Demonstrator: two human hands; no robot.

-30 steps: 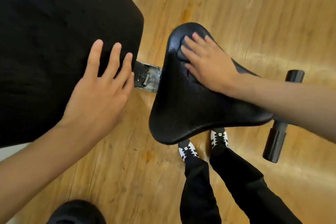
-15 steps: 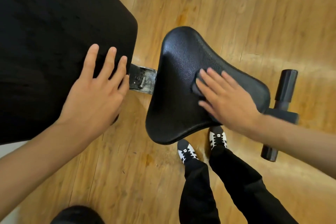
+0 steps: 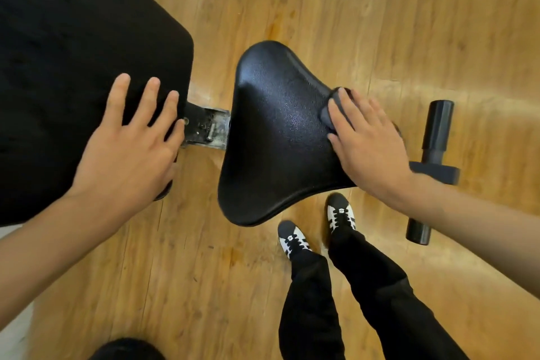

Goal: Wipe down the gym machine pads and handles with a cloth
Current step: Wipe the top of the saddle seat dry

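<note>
Slip risk: my right hand (image 3: 368, 149) has the cloth (image 3: 336, 99) right on the seat pad's (image 3: 271, 140) right edge. One more push outward and I reckon it drops onto the floor (image 3: 380, 9).
Missed spots: only a small wad pokes out past my fingertips, so the pad's far tip and near corner are easy to skip.
Pinch risk: my left hand's (image 3: 125, 155) little finger sits just beside the scuffed metal bracket (image 3: 207, 128). A slip could snag it there.
Fingers: the right ones are straight and close together, pressing the cloth flat. The left ones are spread on the back pad's (image 3: 73, 67) corner, holding nothing.
Textures: the seat pad is pebbled black vinyl, saddle-shaped and a bit shiny. The back pad is matte with a rounded corner. The cloth is dark grey, soft and bunched.
Handle (image 3: 436, 126): a smooth black cylinder, apart from the cloth.
</note>
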